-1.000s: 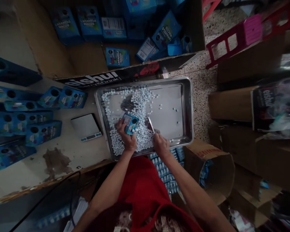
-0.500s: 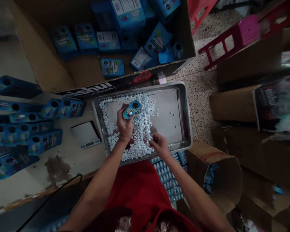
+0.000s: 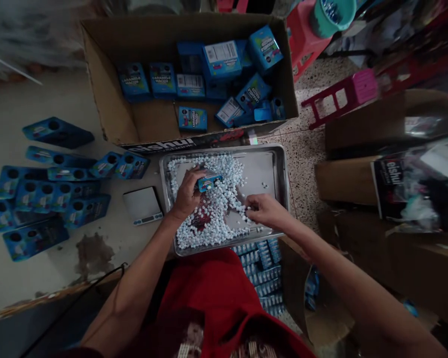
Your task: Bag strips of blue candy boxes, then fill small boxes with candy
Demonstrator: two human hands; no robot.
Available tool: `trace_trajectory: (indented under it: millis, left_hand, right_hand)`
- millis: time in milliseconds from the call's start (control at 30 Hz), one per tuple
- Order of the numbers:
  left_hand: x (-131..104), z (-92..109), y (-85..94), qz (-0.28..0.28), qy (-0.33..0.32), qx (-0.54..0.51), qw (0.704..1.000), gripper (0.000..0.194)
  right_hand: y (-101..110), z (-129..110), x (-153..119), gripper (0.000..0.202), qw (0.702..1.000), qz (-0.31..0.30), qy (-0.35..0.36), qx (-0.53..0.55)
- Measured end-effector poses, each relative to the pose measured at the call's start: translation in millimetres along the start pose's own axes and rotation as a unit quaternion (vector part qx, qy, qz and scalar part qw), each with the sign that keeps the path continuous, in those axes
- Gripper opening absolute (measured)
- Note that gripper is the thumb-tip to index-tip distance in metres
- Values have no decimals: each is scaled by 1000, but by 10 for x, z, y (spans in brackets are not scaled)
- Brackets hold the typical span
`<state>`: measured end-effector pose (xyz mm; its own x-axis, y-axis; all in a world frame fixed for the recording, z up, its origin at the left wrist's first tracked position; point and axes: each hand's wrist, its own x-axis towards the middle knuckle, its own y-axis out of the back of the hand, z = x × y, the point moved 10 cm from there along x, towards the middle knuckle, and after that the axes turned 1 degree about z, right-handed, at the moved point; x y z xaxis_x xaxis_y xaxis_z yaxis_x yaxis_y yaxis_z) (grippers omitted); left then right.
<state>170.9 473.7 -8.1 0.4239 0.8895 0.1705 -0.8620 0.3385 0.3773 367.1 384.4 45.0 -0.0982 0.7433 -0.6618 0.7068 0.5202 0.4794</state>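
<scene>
My left hand (image 3: 188, 195) is wrapped round a small blue candy box (image 3: 210, 182). It holds the box tilted, low over a bed of small pale blue and white round candies (image 3: 199, 236). These candies lie in a shallow metal tray (image 3: 285, 171), heaped mostly over its left and middle parts. Toward the tray's right side, my right hand (image 3: 264, 211) has its fingers curled together, touching a few stray candies. What is between those fingertips is hidden.
Behind the tray stands a large open cardboard carton (image 3: 112, 112) holding blue boxes. Several blue boxes with round holes (image 3: 45, 196) stand on the table at left, near a small digital scale (image 3: 143, 205). A pink stool (image 3: 343, 94) is on the floor at right.
The candy box has tipped over toward the candies. My right hand has moved rightward, and some candies now lie farther right beside its fingers. The camera view has shifted.
</scene>
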Motion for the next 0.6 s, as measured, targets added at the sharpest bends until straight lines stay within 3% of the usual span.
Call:
trace_trajectory:
  millis: [200, 433, 600]
  left_hand:
    - [-88, -32, 75, -24, 2, 1, 1000, 46]
    - [-151, -92, 94, -46, 7, -4, 999, 49]
    - [-236, -302, 86, -64, 96, -17, 993, 36]
  right_hand:
    - [68, -263, 26, 11, 997, -64, -31, -13]
    - [-32, -282, 89, 10, 992, -97, -70, 40]
    - [-50, -173, -104, 7, 987, -112, -69, 93]
